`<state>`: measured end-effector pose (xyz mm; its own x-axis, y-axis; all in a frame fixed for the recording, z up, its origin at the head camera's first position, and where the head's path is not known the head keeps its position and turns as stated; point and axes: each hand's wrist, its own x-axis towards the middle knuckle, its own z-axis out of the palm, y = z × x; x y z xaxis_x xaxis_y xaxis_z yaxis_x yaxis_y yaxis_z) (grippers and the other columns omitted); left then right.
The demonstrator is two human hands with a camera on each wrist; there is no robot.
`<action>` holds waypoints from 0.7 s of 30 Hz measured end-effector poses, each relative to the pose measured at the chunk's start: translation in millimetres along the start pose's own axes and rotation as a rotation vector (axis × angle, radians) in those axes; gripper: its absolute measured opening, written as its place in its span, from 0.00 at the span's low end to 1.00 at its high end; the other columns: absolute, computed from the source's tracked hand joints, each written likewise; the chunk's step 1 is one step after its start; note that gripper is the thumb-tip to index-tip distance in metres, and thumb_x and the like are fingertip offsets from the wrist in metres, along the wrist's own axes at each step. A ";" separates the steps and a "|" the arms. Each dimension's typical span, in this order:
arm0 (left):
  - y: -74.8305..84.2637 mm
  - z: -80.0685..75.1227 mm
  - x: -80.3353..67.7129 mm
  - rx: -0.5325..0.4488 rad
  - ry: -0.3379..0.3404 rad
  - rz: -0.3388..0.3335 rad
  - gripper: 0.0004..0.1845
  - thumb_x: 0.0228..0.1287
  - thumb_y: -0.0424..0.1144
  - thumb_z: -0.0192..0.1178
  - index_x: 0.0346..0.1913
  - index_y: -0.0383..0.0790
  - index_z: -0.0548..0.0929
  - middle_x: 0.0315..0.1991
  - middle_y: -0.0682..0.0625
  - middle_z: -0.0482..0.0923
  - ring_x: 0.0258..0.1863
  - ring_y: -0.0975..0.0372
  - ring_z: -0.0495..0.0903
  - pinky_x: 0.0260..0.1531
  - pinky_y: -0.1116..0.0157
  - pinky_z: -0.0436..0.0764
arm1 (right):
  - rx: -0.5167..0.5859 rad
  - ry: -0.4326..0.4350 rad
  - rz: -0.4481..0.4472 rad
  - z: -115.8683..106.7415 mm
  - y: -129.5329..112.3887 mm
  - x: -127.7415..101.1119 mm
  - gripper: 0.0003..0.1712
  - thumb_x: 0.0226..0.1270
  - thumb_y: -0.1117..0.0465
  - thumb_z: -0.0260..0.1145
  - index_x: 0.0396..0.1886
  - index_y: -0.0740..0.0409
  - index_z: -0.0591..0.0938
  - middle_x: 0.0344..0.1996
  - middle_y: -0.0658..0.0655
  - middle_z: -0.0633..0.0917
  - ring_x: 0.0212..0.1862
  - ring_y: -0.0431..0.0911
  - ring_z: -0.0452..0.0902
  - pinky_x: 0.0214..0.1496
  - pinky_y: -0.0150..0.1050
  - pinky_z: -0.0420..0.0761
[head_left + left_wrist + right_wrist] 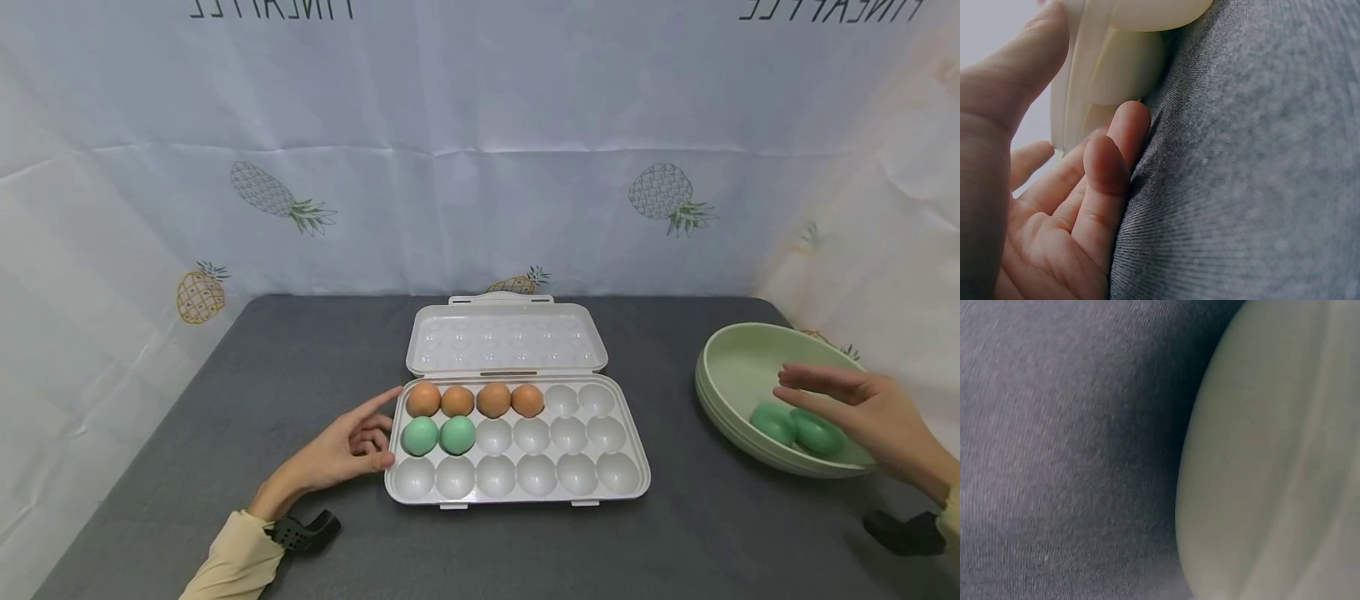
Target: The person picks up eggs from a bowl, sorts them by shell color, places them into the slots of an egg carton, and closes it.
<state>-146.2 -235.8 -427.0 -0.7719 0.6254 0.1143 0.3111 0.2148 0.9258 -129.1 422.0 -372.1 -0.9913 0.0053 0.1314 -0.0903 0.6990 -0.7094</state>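
Note:
A white egg box [517, 490] lies with its lid [507, 337] folded back. Several brown eggs [493, 401] fill the left part of its back row, and two green eggs [439, 436] sit at the left of the middle row. At the box's left side, my left hand [341, 450] touches the rim with thumb and index finger; the other fingers bend loosely beside it. My right hand [870, 412] hovers with extended fingers over a pale green bowl [738, 358], holding nothing visible. Beneath it, two green eggs [795, 427] lie in the bowl, partly hidden.
The bowl seems to be nested in another one, at the right side of the dark grey table [322, 358]. White curtains with pineapple prints [480, 192] hang behind the table and along both sides.

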 end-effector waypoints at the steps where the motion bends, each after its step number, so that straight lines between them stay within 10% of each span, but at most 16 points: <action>1: -0.2 0.0 -0.2 0.001 0.000 0.001 0.46 0.68 0.30 0.66 0.81 0.31 0.49 0.51 0.35 0.81 0.38 0.71 0.83 0.36 0.71 0.82 | 0.000 -0.013 0.009 -0.8 2.1 0.3 0.23 0.70 0.57 0.72 0.63 0.57 0.83 0.44 0.15 0.78 0.48 0.09 0.70 0.41 0.15 0.69; 14: -2.7 1.0 -0.6 0.011 -0.001 0.007 0.46 0.68 0.30 0.66 0.81 0.32 0.49 0.51 0.35 0.81 0.38 0.71 0.83 0.35 0.71 0.82 | 0.008 -0.343 0.044 -2.9 12.6 11.5 0.26 0.72 0.61 0.68 0.65 0.67 0.79 0.48 0.22 0.82 0.48 0.17 0.77 0.43 0.28 0.83; 21: -2.4 0.5 -0.7 0.020 0.004 0.005 0.47 0.68 0.30 0.67 0.81 0.33 0.50 0.51 0.34 0.82 0.38 0.70 0.83 0.36 0.71 0.82 | 0.086 -0.565 -0.088 -0.1 17.7 17.6 0.22 0.76 0.68 0.62 0.66 0.68 0.78 0.54 0.24 0.82 0.53 0.19 0.77 0.48 0.30 0.83</action>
<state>-146.2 -236.4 -429.4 -0.7727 0.6233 0.1202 0.3257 0.2267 0.9179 -148.1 434.6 -382.3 -0.8750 -0.4492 -0.1806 -0.1587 0.6186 -0.7695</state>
